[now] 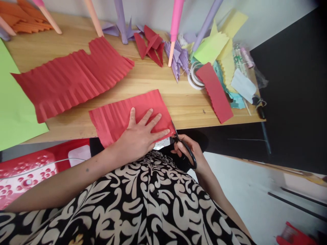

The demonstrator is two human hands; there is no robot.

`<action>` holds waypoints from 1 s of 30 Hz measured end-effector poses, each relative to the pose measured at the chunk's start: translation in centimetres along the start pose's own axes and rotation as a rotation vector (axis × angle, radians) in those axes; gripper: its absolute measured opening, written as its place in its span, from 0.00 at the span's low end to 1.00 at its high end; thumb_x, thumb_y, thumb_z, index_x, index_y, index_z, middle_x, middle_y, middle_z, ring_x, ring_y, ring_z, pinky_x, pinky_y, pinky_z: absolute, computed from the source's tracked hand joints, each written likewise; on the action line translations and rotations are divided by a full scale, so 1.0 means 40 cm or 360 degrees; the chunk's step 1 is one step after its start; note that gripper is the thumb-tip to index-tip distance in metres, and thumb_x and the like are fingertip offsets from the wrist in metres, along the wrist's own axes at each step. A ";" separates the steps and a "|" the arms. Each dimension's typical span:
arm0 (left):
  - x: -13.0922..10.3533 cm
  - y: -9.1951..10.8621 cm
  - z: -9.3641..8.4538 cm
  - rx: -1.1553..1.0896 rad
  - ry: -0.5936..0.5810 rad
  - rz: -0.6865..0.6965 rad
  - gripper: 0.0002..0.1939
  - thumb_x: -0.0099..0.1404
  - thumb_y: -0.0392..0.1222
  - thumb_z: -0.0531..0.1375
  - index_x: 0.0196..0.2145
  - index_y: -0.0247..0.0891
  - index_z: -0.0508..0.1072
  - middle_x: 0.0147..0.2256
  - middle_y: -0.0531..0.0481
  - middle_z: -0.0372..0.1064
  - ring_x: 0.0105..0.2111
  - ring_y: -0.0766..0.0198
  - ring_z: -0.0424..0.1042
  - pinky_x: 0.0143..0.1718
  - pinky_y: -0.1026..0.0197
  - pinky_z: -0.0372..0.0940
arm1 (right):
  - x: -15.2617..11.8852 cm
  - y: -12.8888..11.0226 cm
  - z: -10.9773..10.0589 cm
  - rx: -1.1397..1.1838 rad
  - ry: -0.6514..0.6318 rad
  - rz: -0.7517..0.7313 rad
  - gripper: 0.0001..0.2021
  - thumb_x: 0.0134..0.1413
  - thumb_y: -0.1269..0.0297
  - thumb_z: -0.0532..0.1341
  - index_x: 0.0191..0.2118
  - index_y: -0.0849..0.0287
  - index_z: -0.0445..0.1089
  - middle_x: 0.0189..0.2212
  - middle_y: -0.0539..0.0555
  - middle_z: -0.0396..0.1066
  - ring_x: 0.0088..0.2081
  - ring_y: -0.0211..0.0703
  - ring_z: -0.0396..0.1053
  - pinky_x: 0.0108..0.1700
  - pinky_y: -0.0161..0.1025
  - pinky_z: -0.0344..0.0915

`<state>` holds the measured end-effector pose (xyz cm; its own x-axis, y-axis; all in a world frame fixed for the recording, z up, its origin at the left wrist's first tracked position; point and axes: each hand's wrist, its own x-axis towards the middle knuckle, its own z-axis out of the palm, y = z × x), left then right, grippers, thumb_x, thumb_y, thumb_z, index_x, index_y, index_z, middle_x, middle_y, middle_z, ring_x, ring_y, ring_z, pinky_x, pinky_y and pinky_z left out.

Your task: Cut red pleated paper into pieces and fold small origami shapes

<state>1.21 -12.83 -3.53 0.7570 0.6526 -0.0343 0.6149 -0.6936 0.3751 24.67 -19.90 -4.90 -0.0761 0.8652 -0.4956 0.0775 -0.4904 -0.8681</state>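
A creased sheet of red paper [114, 117] lies at the front edge of the wooden table, its near side hanging slightly over. My left hand [139, 136] rests flat on it with the fingers spread. In my right hand [191, 149] is a pair of black-handled scissors [190, 154], held by the loops. Their blades meet the right edge of the red sheet, close to my left little finger. Behind and to the left lies a larger pleated piece of red paper [74, 81] with a notch in its far edge.
Light green paper [15, 109] covers the table's left end. Toward the back are a folded red paper shape [150, 44], purple folded paper [178, 59] and upright coloured tubes [176, 20]. Tape rolls [195, 78], a red strip [216, 93] and yellow paper [227, 61] lie at right.
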 end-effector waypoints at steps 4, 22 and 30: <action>0.001 0.000 0.001 -0.0006 -0.0007 -0.0004 0.28 0.69 0.43 0.60 0.65 0.57 0.65 0.71 0.43 0.50 0.70 0.31 0.45 0.59 0.12 0.35 | -0.001 -0.004 -0.002 -0.0030 -0.0012 0.0009 0.21 0.55 0.44 0.66 0.45 0.56 0.72 0.25 0.45 0.62 0.23 0.34 0.57 0.42 0.46 0.75; 0.009 -0.006 0.021 -0.0230 0.0007 0.0211 0.25 0.75 0.39 0.49 0.67 0.43 0.62 0.66 0.47 0.60 0.70 0.47 0.51 0.70 0.29 0.32 | -0.027 -0.011 -0.003 0.0099 0.0075 0.0074 0.19 0.57 0.46 0.66 0.45 0.56 0.73 0.25 0.45 0.63 0.22 0.32 0.56 0.41 0.43 0.74; 0.010 -0.008 0.030 -0.0294 0.0014 0.0250 0.25 0.76 0.38 0.48 0.68 0.41 0.61 0.67 0.45 0.60 0.70 0.46 0.50 0.68 0.27 0.25 | -0.019 0.002 -0.018 0.0001 0.0009 0.0024 0.20 0.58 0.46 0.65 0.47 0.57 0.73 0.24 0.45 0.62 0.22 0.32 0.57 0.42 0.44 0.75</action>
<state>1.57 -12.73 -4.75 0.8377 0.5442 0.0457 0.4383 -0.7199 0.5381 25.45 -20.52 -4.58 -0.0696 0.8583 -0.5084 0.0781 -0.5033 -0.8606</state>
